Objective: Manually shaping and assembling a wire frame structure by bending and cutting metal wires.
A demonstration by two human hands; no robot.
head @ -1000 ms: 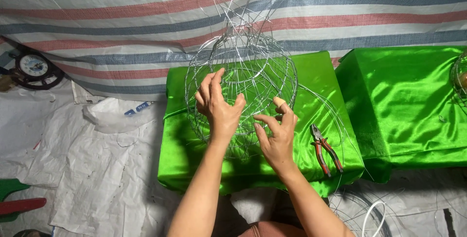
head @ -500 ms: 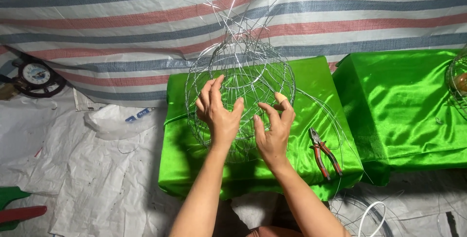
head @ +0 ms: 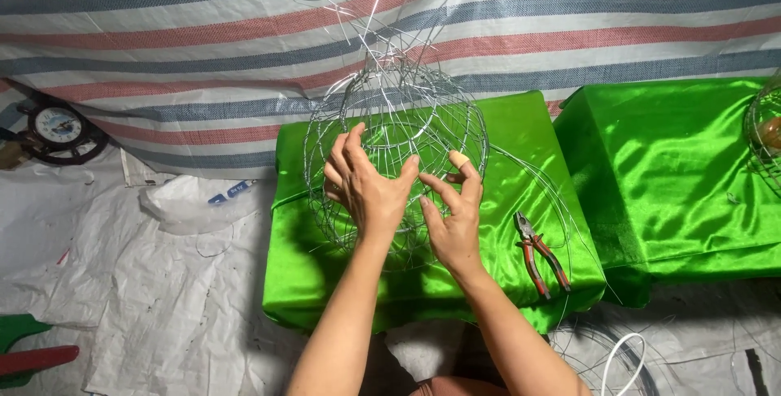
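Both hands [head: 407, 201] have crept closer, grip spread open against wire globe [head: 396, 148] on green-draped box [head: 537, 160].

Green satin-covered table [head: 521, 132] carries the round wire frame [head: 396, 132] at its centre, with red-handled pliers [head: 541, 253] near its front right corner.
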